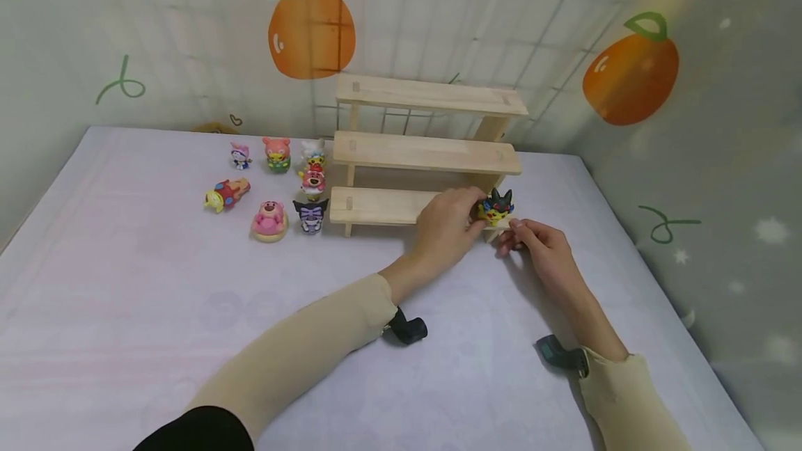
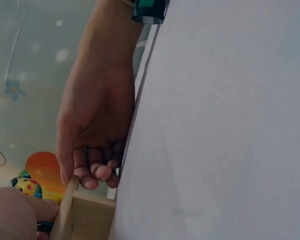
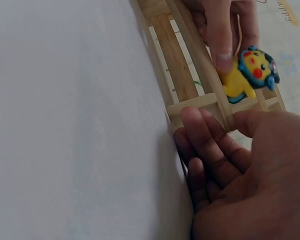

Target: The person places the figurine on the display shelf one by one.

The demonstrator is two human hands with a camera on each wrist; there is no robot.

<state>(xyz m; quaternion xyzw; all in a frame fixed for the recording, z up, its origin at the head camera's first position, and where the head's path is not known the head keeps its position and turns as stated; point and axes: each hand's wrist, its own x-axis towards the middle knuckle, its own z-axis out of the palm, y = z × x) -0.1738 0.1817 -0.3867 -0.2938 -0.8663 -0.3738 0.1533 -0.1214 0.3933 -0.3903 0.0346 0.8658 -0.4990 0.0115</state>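
the left hand [image 1: 446,225] holds a figurine [image 1: 496,209] on the 3-tier wooden shelf [image 1: 426,152].

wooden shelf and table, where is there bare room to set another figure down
Bare: the top tier, the middle tier, the bottom tier left of the left hand, and the table between the small figures and left sleeve. Crowded: the bottom tier's right end, with the yellow figure and right hand, and among the small figures.

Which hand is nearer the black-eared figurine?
Left. The left hand holds the black-eared figurine; the right hand sits just to its right, pinching the end of the bottom shelf.
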